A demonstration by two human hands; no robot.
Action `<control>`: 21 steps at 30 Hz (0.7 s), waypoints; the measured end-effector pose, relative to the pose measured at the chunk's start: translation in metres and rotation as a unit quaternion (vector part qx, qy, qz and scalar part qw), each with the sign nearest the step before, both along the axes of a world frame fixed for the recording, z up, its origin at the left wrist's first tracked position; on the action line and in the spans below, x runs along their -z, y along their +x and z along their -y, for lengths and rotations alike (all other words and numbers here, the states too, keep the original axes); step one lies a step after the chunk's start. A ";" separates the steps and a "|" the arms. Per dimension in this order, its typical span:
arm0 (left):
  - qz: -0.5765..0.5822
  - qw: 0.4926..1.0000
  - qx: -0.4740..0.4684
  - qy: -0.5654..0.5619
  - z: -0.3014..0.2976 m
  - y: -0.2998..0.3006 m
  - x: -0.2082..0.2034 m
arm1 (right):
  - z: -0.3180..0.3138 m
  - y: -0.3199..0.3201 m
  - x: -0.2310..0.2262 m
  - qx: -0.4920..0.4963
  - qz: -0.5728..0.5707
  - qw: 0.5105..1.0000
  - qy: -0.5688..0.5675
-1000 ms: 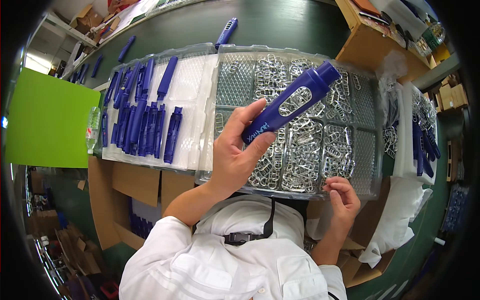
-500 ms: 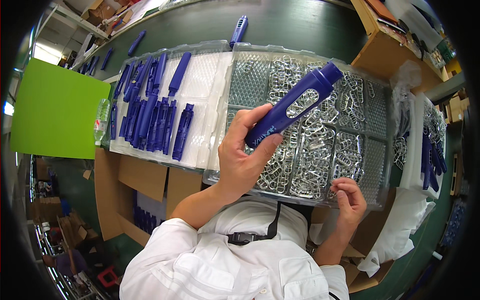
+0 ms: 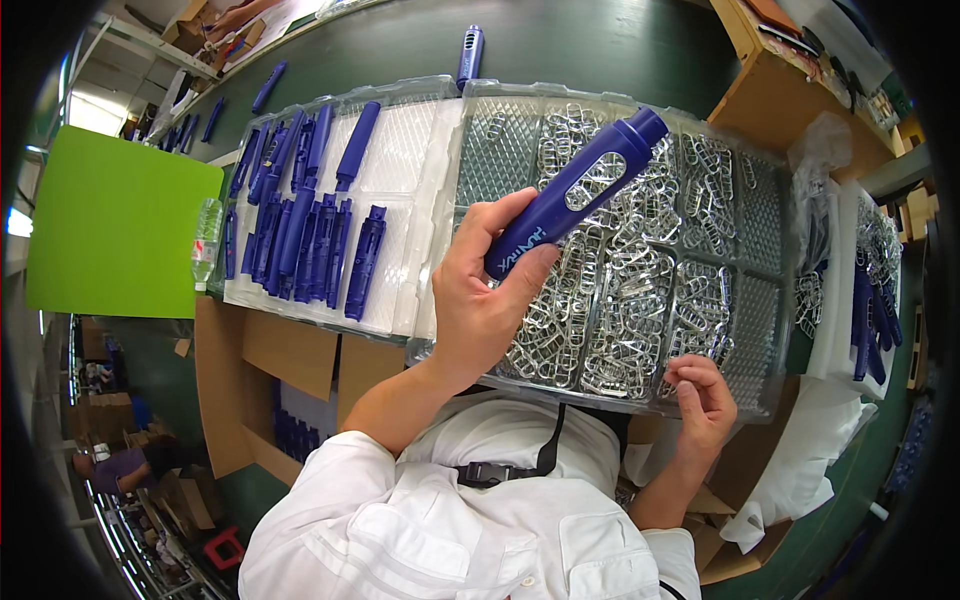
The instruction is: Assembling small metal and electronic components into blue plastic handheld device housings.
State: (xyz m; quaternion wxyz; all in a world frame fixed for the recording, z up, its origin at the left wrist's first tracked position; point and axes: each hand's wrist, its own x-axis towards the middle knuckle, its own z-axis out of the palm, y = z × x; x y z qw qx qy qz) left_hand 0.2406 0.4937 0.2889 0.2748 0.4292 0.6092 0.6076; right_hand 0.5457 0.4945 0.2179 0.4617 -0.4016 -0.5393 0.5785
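My left hand [image 3: 478, 290] is closed round the lower end of a dark blue plastic tube-shaped casing [image 3: 565, 200], tilted up to the right. An oval window with a pale rim is in its side, light lettering runs near my fingers, and its far end steps down to a narrower neck. Below it lies a clear compartment tray [image 3: 755, 325] with heaps of silver oval metal rings [image 3: 630, 290]. By the tray's near right edge, my right hand [image 3: 703, 395] has curled fingers, thumb close to the fingertips; whatever they may pinch is hidden.
A white-lined tray [image 3: 395, 240] at left holds several blue casing parts [image 3: 300, 225]. Another casing [image 3: 470, 55] lies beyond the trays. A plastic bottle [image 3: 205, 245] stands by a green board [image 3: 120, 225]. Cardboard boxes [image 3: 225, 385] sit below, and a wooden shelf [image 3: 800, 110] rises at far right.
The casing in my left hand has shifted slightly left and rolled, so its lettering faces up more. My right hand has barely moved.
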 end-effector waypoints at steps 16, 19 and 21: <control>0.102 0.970 0.214 -0.046 0.068 0.070 0.015 | -0.002 -0.053 -0.050 -0.020 -0.204 0.977 -0.063; 0.105 0.963 0.243 -0.047 0.079 0.075 0.019 | 0.004 -0.053 -0.046 -0.047 -0.203 0.975 -0.078; 0.079 0.963 0.256 -0.043 0.084 0.075 0.018 | 0.009 -0.054 -0.044 -0.054 -0.182 0.978 -0.090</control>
